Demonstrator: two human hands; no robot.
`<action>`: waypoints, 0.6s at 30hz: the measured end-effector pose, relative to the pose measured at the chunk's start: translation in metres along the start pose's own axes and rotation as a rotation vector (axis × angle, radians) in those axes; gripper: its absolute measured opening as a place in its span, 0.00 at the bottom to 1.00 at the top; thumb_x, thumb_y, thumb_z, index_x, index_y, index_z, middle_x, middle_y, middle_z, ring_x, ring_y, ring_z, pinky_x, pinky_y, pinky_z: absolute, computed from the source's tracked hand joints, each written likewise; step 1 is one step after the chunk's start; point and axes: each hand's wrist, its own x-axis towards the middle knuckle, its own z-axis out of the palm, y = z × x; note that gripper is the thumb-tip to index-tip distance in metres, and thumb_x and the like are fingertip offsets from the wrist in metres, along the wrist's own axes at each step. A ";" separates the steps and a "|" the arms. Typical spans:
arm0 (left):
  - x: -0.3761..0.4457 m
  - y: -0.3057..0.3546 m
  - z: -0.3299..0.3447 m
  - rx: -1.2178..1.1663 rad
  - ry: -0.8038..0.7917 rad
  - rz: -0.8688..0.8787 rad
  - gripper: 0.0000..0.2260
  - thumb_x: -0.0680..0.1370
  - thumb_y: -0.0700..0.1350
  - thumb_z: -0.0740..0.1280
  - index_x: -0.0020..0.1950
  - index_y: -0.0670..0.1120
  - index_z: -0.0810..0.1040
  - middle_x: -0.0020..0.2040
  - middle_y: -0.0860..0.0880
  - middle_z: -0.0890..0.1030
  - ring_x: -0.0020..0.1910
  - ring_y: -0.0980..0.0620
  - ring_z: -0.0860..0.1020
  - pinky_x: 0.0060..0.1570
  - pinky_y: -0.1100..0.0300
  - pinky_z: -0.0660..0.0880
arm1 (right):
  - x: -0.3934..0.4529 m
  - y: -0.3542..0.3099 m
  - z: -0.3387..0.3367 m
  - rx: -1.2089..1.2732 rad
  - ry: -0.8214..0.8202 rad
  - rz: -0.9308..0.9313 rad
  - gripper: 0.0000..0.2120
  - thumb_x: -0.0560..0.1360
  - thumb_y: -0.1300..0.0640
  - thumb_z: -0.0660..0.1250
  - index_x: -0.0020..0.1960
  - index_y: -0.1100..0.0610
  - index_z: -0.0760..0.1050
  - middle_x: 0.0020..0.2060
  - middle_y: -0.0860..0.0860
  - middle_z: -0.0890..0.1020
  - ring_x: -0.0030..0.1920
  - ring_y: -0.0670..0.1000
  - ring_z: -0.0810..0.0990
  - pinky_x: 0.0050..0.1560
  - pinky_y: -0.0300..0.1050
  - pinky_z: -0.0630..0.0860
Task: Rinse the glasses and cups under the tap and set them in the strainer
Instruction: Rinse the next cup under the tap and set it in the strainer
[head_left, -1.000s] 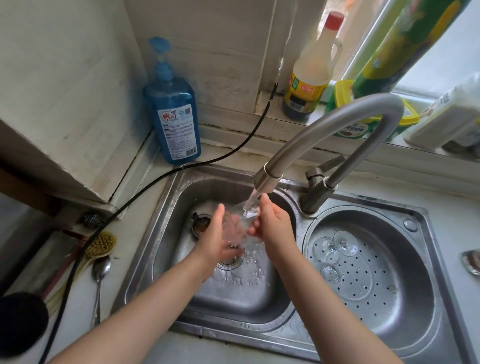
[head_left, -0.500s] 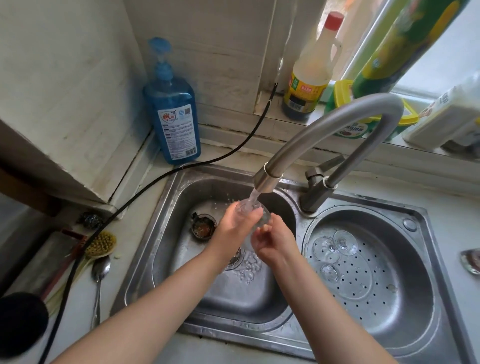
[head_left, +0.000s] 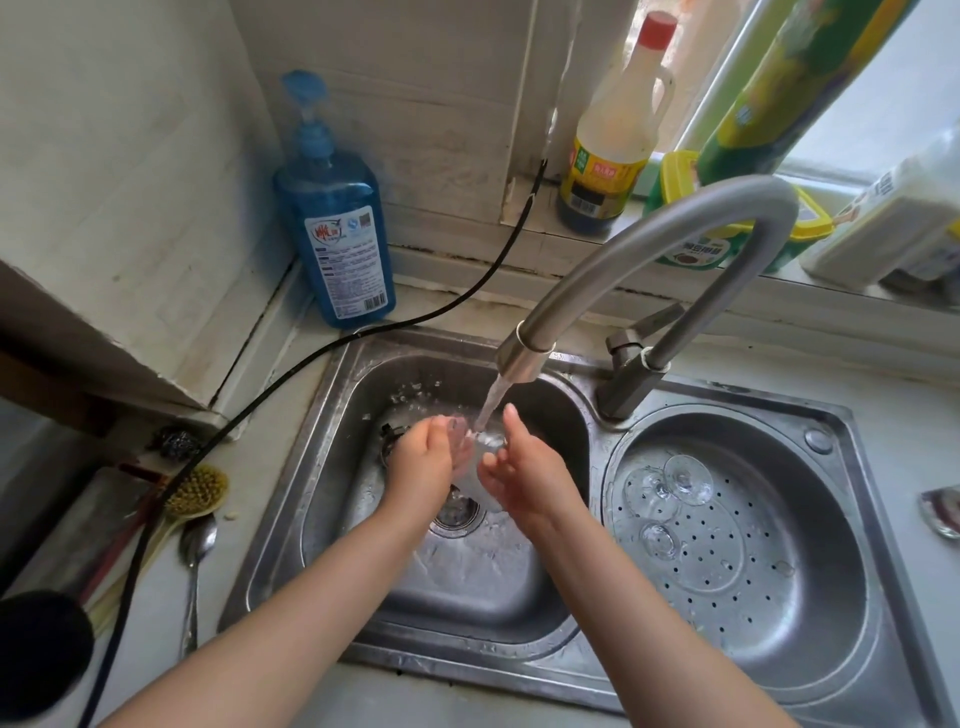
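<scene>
Glass (head_left: 475, 457) sits under tap (head_left: 519, 358) stream over left basin, held between left hand (head_left: 423, 462) and right hand (head_left: 524, 475), fingers loosely curved round it; axis unclear. Strainer (head_left: 810, 623) lies right, nearer right hand.

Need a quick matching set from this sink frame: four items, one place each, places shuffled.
Items:
1. blue soap pump bottle
2. red-capped bottle
3. spoon
4. upturned clear glasses

Places:
A. in the perforated strainer basin
B. on the window ledge
C. on the counter left of the sink, beside the brush
D. in the corner behind the left basin

Pairs: 1-D, 2-B, 3-C, 4-A
</scene>
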 end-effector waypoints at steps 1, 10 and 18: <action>-0.002 -0.002 -0.006 0.163 0.031 0.146 0.13 0.83 0.44 0.55 0.56 0.44 0.78 0.53 0.46 0.82 0.53 0.48 0.80 0.56 0.53 0.76 | 0.000 -0.002 0.001 -0.111 -0.021 -0.052 0.15 0.78 0.47 0.64 0.45 0.60 0.75 0.27 0.50 0.73 0.26 0.45 0.74 0.30 0.38 0.76; 0.004 -0.010 -0.022 0.988 -0.176 0.629 0.45 0.66 0.57 0.74 0.77 0.50 0.54 0.73 0.55 0.63 0.70 0.54 0.65 0.68 0.54 0.60 | -0.018 -0.016 0.020 -0.767 -0.218 -0.420 0.16 0.80 0.50 0.61 0.52 0.64 0.76 0.44 0.60 0.83 0.42 0.57 0.83 0.48 0.55 0.81; 0.017 -0.002 -0.034 0.778 -0.108 0.672 0.41 0.58 0.66 0.70 0.67 0.52 0.64 0.58 0.55 0.77 0.58 0.53 0.73 0.58 0.62 0.59 | -0.013 -0.039 -0.039 -1.950 -0.595 -1.200 0.22 0.70 0.56 0.71 0.64 0.53 0.75 0.62 0.50 0.79 0.70 0.50 0.71 0.76 0.56 0.44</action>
